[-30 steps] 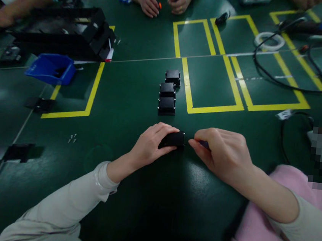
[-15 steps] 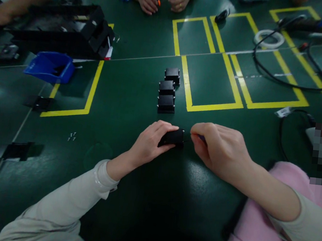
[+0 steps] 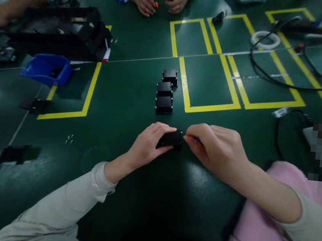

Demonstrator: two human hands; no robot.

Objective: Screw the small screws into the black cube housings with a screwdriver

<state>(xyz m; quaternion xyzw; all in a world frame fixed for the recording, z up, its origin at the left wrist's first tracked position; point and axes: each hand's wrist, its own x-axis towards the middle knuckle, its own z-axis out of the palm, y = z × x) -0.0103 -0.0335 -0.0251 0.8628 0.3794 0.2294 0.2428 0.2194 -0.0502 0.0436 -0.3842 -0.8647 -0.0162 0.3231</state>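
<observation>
My left hand (image 3: 151, 140) grips a small black box (image 3: 173, 138) on the green table, thumb on the near side and fingers on the far side. A silvery screw head shows at the box's right end. Close by that end, my right hand (image 3: 216, 145) is closed in a pinch, fingertips almost touching the box. What it pinches is mostly hidden; only a dark purplish bit shows between the fingers. Beyond the left hand, similar black boxes (image 3: 164, 102) with silvery screws stand in a row. Several loose screws (image 3: 69, 139) lie to the left.
A blue bin (image 3: 47, 69) and a large black case (image 3: 57, 33) stand at the left. Yellow tape (image 3: 212, 108) marks rectangles on the table. A black cable (image 3: 272, 76) and a white ring (image 3: 265, 40) lie at the right. Across the table are another person's hands (image 3: 147, 3).
My right hand has moved slightly left, closing the gap to the box's right end. My left hand keeps its hold on the box. The whole view has shifted a little.
</observation>
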